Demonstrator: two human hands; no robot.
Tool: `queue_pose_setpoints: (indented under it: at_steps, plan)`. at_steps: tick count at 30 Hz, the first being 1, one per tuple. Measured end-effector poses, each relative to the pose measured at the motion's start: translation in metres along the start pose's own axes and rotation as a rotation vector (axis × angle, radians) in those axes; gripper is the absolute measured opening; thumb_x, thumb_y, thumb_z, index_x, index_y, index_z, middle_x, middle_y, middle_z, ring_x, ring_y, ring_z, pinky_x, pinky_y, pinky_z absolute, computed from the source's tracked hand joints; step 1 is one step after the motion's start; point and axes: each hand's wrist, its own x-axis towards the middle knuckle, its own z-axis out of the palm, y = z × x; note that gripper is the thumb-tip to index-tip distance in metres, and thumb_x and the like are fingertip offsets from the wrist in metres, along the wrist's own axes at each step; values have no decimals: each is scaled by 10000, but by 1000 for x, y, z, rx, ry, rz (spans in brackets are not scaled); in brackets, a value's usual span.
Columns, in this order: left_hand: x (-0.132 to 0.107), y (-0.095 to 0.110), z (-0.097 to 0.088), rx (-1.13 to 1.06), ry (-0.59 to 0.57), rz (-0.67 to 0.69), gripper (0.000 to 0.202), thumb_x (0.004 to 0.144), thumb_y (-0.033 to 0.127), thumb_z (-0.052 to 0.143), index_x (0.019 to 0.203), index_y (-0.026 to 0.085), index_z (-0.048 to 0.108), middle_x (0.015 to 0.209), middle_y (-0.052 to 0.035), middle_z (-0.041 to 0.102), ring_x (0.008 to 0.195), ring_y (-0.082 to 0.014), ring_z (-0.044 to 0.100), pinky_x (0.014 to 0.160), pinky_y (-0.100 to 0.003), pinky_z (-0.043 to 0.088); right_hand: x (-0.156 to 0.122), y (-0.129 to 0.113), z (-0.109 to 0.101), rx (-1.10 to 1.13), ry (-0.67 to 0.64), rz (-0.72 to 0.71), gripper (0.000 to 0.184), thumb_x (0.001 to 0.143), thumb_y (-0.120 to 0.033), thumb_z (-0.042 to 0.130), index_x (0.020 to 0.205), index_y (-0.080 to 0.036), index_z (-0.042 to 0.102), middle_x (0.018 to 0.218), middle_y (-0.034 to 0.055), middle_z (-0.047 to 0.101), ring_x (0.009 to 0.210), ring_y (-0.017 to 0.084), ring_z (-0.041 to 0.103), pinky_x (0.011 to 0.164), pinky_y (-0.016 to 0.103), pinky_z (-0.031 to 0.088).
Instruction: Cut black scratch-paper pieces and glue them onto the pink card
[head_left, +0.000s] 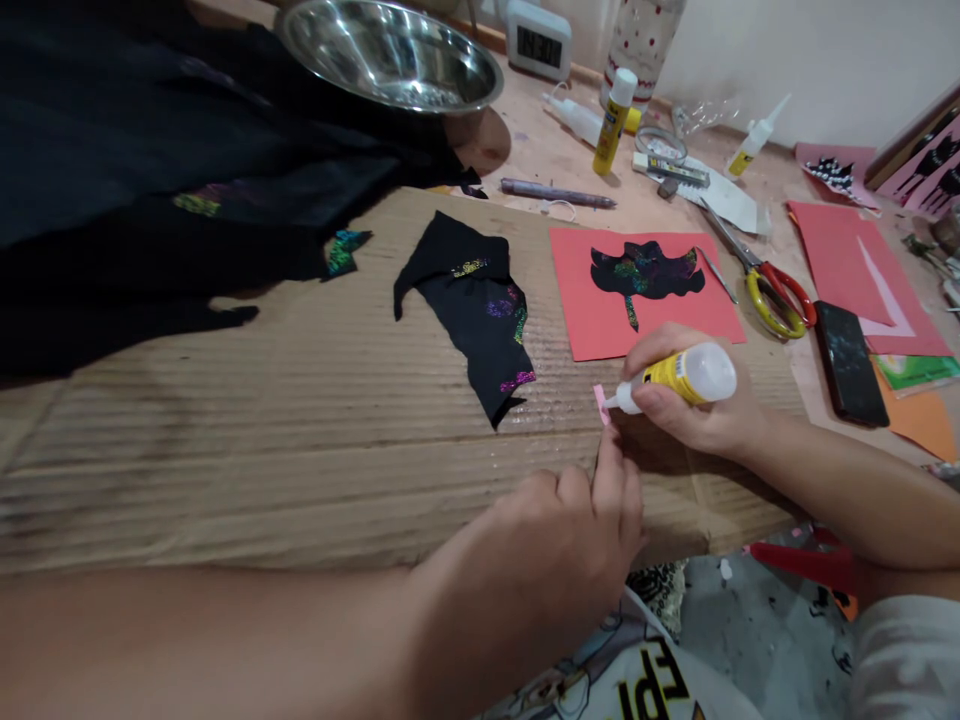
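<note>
My right hand (679,395) is wrapped round a glue bottle (694,372) with a yellow label, tilted so that its nozzle meets a small pink paper strip (600,402). At the strip's near end are the fingertips of my left hand (559,520), its other fingers curled and the thumb hidden. Just beyond my right hand lies a red card (585,335) carrying a black cut-out shape (646,272) with glittery patches. To the left, a black fabric-like scrap (480,305) with glitter spots rests on the corrugated cardboard (337,430).
Black material (150,200) covers the left side, beside a steel bowl (390,55). Scissors (761,275) and a phone (850,362) lie at the right. Behind stand a glue stick (615,122), another glue bottle (752,140) and a clock (538,42). A pen (559,193) lies nearby.
</note>
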Motion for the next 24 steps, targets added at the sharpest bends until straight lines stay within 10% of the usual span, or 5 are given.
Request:
queue_pose_setpoints:
  at_steps: [24]
  plan:
    - [1, -1, 0, -42, -45, -1, 456, 980, 307, 569, 1289, 0, 705, 1274, -309, 712, 627, -212, 707, 467, -281, 514, 8, -6, -1, 225, -32, 282, 421, 947, -657, 616, 834, -254, 576, 665, -17, 628, 599, 150, 592, 546, 288, 482]
